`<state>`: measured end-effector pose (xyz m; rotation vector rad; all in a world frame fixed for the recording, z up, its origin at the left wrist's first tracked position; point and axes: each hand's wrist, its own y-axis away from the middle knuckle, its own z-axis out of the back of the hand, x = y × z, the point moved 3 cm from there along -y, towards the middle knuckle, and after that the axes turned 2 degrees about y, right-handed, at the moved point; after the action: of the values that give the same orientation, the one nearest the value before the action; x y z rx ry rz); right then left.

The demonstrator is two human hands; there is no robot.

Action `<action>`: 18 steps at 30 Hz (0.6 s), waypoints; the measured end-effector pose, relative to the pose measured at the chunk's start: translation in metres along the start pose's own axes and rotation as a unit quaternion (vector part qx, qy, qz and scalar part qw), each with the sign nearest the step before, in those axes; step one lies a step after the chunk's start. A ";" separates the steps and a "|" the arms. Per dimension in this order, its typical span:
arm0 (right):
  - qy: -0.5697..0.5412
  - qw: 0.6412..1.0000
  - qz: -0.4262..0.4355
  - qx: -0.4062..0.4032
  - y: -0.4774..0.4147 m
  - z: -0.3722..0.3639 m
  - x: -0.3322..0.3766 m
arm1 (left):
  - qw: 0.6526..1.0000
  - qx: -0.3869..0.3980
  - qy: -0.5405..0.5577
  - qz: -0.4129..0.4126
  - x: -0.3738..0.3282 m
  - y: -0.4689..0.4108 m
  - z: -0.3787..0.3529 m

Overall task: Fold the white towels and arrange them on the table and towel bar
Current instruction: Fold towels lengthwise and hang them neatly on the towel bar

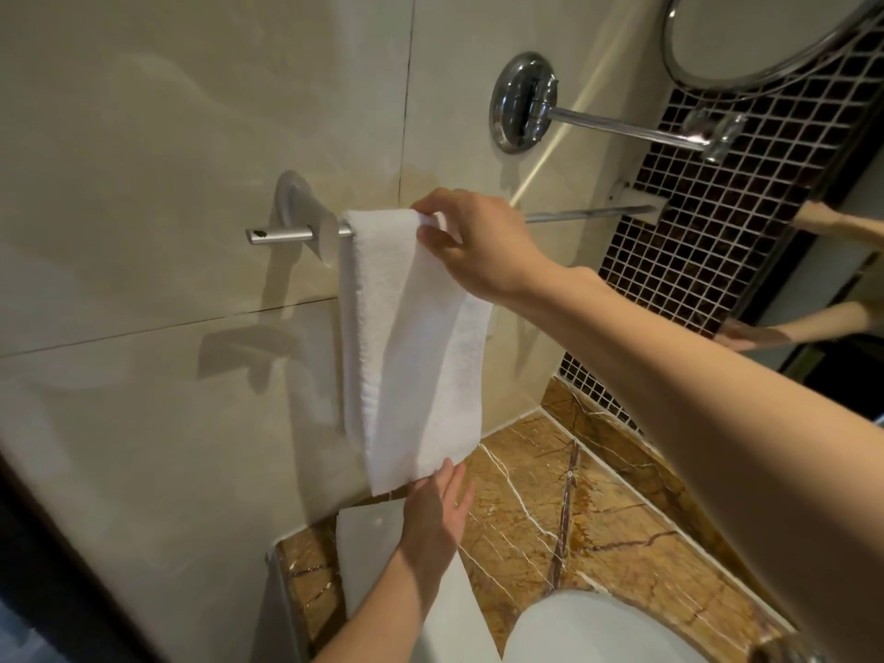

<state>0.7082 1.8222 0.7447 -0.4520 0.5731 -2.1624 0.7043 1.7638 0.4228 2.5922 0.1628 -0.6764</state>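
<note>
A folded white towel (406, 337) hangs over the left part of the chrome towel bar (277, 235) on the beige wall. My right hand (473, 241) pinches the towel's top right edge where it crosses the bar. My left hand (437, 509) is below, fingers spread flat against the towel's lower hem. A second white towel (368, 552) lies flat on the brown marble counter (598, 519) under my left forearm.
A chrome swing arm (617, 129) carrying a round mirror (756, 35) sticks out of the wall above the bar. Dark mosaic tiles (693, 260) and a wall mirror fill the right side. A white basin (622, 629) sits at the bottom edge.
</note>
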 end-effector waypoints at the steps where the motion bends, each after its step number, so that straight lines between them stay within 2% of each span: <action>1: 0.000 1.000 0.001 0.003 0.000 0.000 0.000 | 1.000 0.000 -0.010 0.000 0.003 -0.002 -0.002; 6: 0.002 1.000 -0.001 0.014 -0.003 0.001 -0.001 | 1.000 -0.019 -0.003 0.024 0.013 -0.013 -0.013; 13: -0.002 1.000 -0.003 0.012 -0.002 0.001 0.000 | 0.996 0.026 0.041 0.076 0.020 -0.021 -0.018; 18: 0.005 1.000 -0.005 0.010 -0.002 0.002 0.000 | 0.993 0.037 0.080 0.072 0.022 -0.022 -0.024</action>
<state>0.7078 1.8230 0.7474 -0.4354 0.5558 -2.1781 0.7284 1.7945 0.4217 2.6972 0.0007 -0.4301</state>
